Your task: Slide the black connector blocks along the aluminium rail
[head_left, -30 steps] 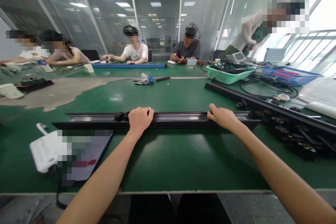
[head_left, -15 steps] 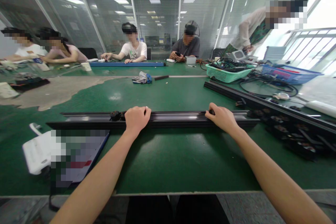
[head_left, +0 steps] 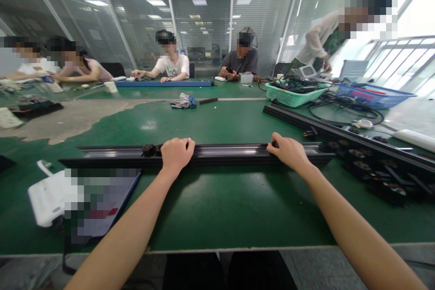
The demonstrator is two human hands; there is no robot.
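A long black metal channel [head_left: 231, 161] with a shiny inner face lies crosswise before me on the green table. My left hand [head_left: 177, 154] is closed over its middle, fingers curled down into the channel and hiding whatever they grip. Left of that hand, a small black fitting [head_left: 148, 149] sits in the channel, its right end covered by my knuckles. Near the right end, my right hand [head_left: 287, 148] is closed with thumb and fingers round a small black part [head_left: 274, 144], mostly hidden, at the channel.
A second black rail [head_left: 326, 127] slants along the right, several black fittings [head_left: 367, 165] beside it. Behind stand a green basket [head_left: 294, 96] of cables and a blue basket [head_left: 377, 96]. A white device [head_left: 47, 199] and a clipboard [head_left: 112, 204] lie left. Several people sit or stand beyond.
My hands keep the same grip and place on the channel. The view has shifted slightly, and a dark shape shows at the left edge. The standing person's hand has moved a little.
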